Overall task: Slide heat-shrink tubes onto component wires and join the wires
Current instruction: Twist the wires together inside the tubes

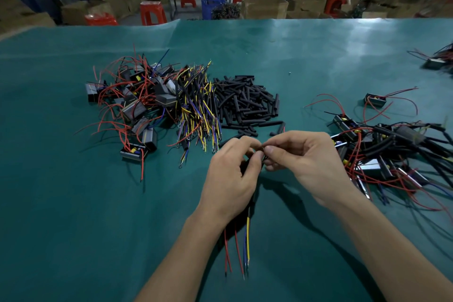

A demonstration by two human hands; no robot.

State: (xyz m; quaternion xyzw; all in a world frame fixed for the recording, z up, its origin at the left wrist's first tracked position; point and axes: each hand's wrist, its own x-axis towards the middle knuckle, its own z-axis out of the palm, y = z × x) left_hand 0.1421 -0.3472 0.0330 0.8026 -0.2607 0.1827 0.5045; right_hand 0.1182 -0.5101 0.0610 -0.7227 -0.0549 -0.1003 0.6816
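Observation:
My left hand [232, 169] grips a component whose red, blue and yellow wires [241, 245] hang down below my wrist toward me. My right hand [299, 157] meets it fingertip to fingertip, and both pinch wire ends at the same small spot [262, 152]; what lies between the fingers is mostly hidden. Behind the hands lies a heap of black heat-shrink tubes [247, 103]. Left of it sits a bundle of yellow, blue and black wire leads [198, 108], then a pile of black components with red wires [137, 103].
The green table mat [73, 216] covers the bench. A tangle of joined components with black tubing [392, 154] lies at the right, one loose component [375, 100] behind it. Red stools, cardboard boxes and people stand beyond the far edge.

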